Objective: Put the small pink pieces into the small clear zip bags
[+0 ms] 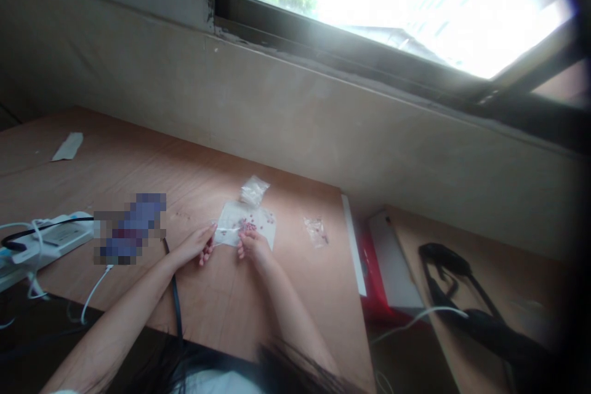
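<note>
A white sheet point(266, 235) lies on the wooden table, with several small dark-red bead-like pieces point(249, 224) heaped and scattered on it. At the sheet's left edge my left hand point(203, 245) is closed, its thumb and fingers pinching a small transparent plastic bag point(227, 226) that stretches over the sheet. My right hand point(253, 245) is at the sheet's front edge, right beside the heap. Its fingers are pinched together; what they hold is too small to make out. Behind the sheet rests a stack of transparent plastic bags point(253, 189).
Another small bag point(316, 231) with a few dark pieces lies to the right. On the left are a blurred-out phone-like object point(133, 228), a white power strip point(60, 237) with cables, and a paper scrap point(68, 146). A black strap-like object point(462, 295) lies on the right-hand surface.
</note>
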`<action>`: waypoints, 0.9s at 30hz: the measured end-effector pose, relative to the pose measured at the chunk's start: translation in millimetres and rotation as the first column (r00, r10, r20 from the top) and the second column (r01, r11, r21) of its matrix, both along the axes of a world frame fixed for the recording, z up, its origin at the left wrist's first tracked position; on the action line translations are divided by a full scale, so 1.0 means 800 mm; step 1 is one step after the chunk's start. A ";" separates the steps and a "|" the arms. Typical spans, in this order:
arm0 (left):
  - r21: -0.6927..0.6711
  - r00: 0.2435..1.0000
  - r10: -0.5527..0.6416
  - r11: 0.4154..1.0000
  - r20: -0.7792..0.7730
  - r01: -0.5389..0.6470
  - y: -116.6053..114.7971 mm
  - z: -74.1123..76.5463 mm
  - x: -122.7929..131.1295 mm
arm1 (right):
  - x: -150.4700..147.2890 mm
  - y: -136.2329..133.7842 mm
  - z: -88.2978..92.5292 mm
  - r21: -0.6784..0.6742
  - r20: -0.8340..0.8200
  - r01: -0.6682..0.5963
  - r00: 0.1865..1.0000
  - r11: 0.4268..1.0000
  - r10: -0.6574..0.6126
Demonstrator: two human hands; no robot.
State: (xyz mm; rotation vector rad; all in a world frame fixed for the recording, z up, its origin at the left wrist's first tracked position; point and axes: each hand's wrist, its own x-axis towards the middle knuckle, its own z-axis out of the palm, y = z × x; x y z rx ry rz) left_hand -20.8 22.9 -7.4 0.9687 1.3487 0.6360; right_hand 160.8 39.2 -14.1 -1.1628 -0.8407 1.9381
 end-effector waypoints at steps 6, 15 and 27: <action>0.094 0.998 -0.042 0.995 -0.042 0.046 0.004 0.020 -0.001 | 0.002 -0.001 0.002 -0.008 -0.027 -0.008 1.000 1.000 0.008; 0.175 1.000 0.007 0.985 -0.022 -0.003 0.021 0.048 0.012 | 0.010 0.000 -0.006 -0.008 -0.149 -0.037 0.988 0.999 0.036; 0.246 1.000 -0.023 0.969 0.012 0.019 0.037 0.051 0.027 | 0.017 0.000 -0.010 0.014 -0.240 -0.052 0.969 0.999 0.054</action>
